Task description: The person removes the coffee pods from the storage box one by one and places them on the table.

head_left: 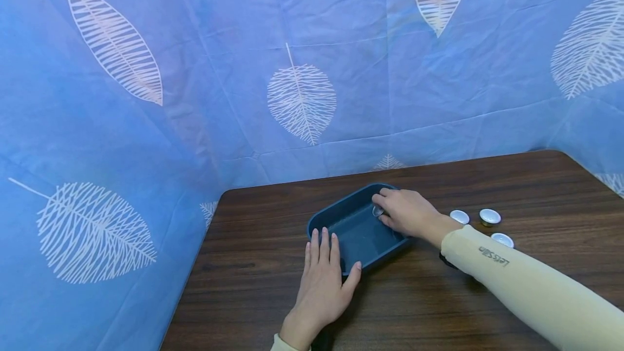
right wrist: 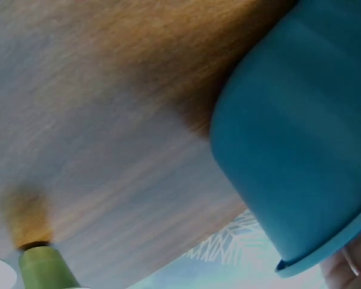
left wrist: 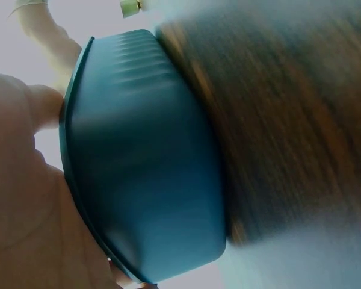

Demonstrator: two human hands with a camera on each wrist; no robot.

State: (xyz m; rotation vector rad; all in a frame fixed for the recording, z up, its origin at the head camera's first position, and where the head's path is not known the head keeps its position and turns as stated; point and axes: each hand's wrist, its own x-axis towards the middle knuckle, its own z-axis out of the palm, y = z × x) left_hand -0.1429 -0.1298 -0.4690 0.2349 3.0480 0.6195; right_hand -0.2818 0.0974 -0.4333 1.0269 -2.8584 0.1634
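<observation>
A dark teal, rectangular tray [head_left: 363, 237] with rounded corners stands on the table. Straight, spread fingers of my left hand [head_left: 323, 288] rest over its near left rim; the left wrist view shows the palm beside the tray's outer wall [left wrist: 144, 162]. Reaching over the right end, my right hand [head_left: 407, 213] pinches a small round coffee capsule [head_left: 377, 210] inside the tray. Most of that capsule is hidden by the fingers. In the right wrist view, the tray's outer wall [right wrist: 301, 132] hides most of this hand.
Right of the tray, beyond the right forearm, stand three coffee capsules with pale lids: one [head_left: 459, 216] nearest the wrist, another [head_left: 489, 216] farther right, a third [head_left: 502, 240] closer. A green capsule body [right wrist: 45, 268] shows in the right wrist view. A blue leaf-print cloth [head_left: 234, 96] hangs behind the wooden table [head_left: 253, 264].
</observation>
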